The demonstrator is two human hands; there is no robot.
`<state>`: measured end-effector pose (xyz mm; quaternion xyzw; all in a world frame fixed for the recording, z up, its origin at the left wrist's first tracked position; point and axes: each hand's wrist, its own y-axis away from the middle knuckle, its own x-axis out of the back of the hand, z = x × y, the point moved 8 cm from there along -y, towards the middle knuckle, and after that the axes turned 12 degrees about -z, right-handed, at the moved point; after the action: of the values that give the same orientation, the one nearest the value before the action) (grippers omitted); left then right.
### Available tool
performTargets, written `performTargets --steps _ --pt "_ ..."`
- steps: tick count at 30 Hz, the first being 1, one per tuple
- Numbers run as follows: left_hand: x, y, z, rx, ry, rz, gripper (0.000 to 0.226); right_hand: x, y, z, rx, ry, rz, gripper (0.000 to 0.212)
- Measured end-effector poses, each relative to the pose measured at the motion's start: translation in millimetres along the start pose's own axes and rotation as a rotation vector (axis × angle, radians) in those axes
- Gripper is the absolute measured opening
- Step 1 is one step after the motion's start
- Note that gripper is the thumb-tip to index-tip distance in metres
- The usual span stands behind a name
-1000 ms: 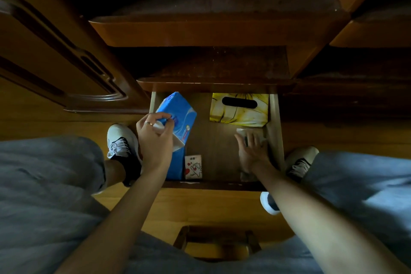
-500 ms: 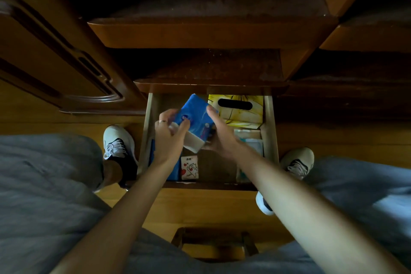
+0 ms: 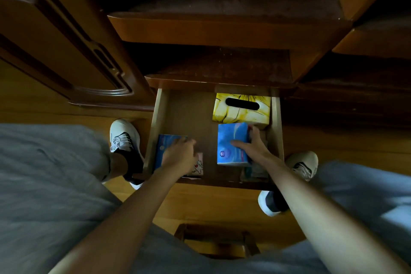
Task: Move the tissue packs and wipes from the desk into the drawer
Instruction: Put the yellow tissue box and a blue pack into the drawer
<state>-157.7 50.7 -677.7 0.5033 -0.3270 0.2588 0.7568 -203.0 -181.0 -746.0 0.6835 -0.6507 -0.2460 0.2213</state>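
The wooden drawer (image 3: 156, 118) stands pulled open below me. A yellow tissue box (image 3: 241, 115) sits in its back right corner. Just in front of that box, my right hand (image 3: 255, 149) grips a blue tissue pack (image 3: 229, 133), thumb on top and fingers down its right side. A second blue pack (image 3: 165, 147) lies at the drawer's left side, and my left hand (image 3: 180, 155) rests on it, blurred, with relaxed fingers. Beside that hand is a small white pack with a cartoon (image 3: 199, 167). Dim packs (image 3: 255, 169) lie under my right wrist.
A dark shelf (image 3: 222, 69) overhangs the drawer's back. A carved cabinet door (image 3: 66, 51) stands to the left. My shoes (image 3: 124, 138) flank the drawer on the wooden floor, and a small wooden stool (image 3: 218, 240) is between my knees.
The blue pack passed from my left hand to my right, which carried it down to the drawer's right side. My left hand dropped onto the other blue pack at the left.
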Motion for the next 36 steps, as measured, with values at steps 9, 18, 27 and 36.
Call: performTargets --steps 9,18,27,36 --pt "-47.9 -38.5 29.3 0.009 -0.588 -0.280 0.038 5.5 0.4 -2.0 0.004 0.037 0.076 0.093" --pt "-85.2 -56.1 25.6 0.193 -0.487 -0.537 0.032 24.8 8.6 14.0 -0.015 -0.002 0.141 0.097" --pt "-95.8 -55.2 30.2 0.296 -0.276 -0.502 0.068 35.4 12.5 17.8 -0.009 -0.026 0.147 0.100" --pt "-107.1 -52.4 41.2 0.149 -0.118 -0.468 0.052 40.1 16.6 12.4 0.055 -0.070 0.151 0.104"
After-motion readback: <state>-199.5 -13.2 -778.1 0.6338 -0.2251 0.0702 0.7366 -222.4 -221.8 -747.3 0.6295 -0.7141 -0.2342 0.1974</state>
